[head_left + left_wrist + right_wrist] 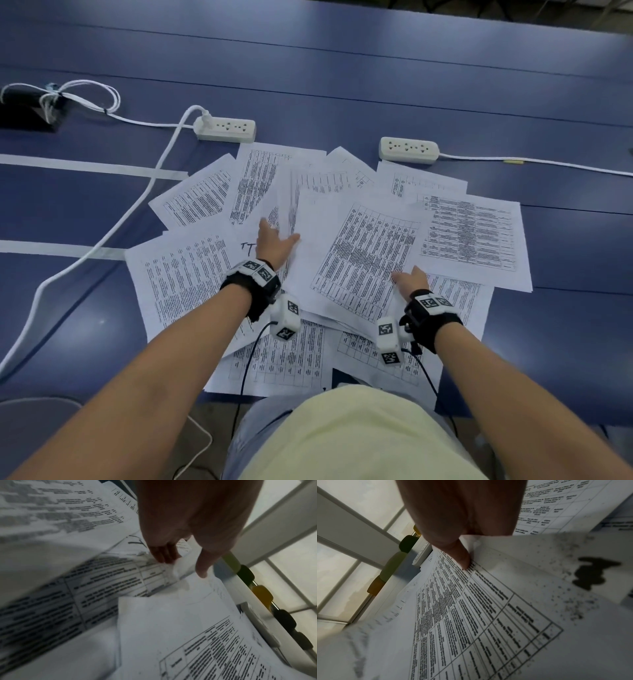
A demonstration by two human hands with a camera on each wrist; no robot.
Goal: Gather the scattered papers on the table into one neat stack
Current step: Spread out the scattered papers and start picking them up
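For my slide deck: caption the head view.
The left hand and right hand rest on overlapping white printed paper sheets fanned over a blue table, near two white power strips.

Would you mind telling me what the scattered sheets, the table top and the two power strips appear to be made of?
Scattered sheets: thin matte white paper, printed black; corners lift and curl. Table top: smooth blue surface with faint sheen and seams, likely laminate or painted board. Power strips: white, rounded casings, probably moulded plastic.
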